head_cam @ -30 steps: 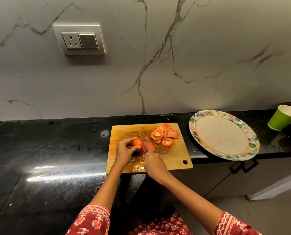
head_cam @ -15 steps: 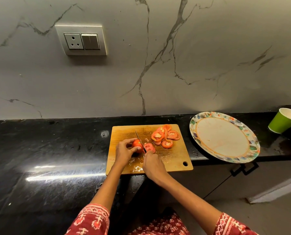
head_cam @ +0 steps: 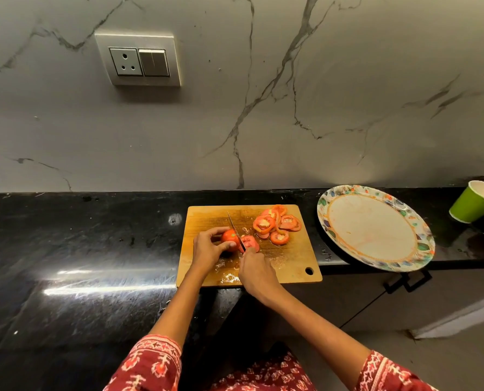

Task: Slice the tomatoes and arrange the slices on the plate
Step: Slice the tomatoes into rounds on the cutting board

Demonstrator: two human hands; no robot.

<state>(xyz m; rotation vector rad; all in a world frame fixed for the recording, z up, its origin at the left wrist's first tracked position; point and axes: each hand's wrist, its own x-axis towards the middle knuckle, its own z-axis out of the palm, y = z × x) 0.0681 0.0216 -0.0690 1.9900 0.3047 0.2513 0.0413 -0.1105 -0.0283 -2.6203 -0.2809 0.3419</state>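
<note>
Red on worn wood: a half-cut tomato (head_cam: 229, 237) sits left of centre on the cutting board (head_cam: 291, 263), with the left hand (head_cam: 208, 249) curled over it, thumb and fingertips pinching its sides. The right hand (head_cam: 256, 275) is wrapped round the handle of a knife (head_cam: 235, 231), whose blade stands in the cut right beside the holding fingers; a fresh slice (head_cam: 250, 243) lies against the blade's right face. A loose heap of finished slices (head_cam: 276, 224) lies at the board's far right corner. The plate (head_cam: 331, 210) (patterned rim, nothing on it yet) waits just right of the board, so arranging looks not yet begun. Risks, as I judge them: the remaining tomato is small and the thumb sits close to the edge, so a slip on wet skin could bring the blade onto a fingertip; juice pooled on the board near the front edge could let the piece skate. The plate's near edge overhangs the counter front, so a nudge might tip it. Black polished stone counter (head_cam: 80, 249), grey veined marble wall with a socket panel (head_cam: 139, 59), green paper cup (head_cam: 472, 201) at far right.
</note>
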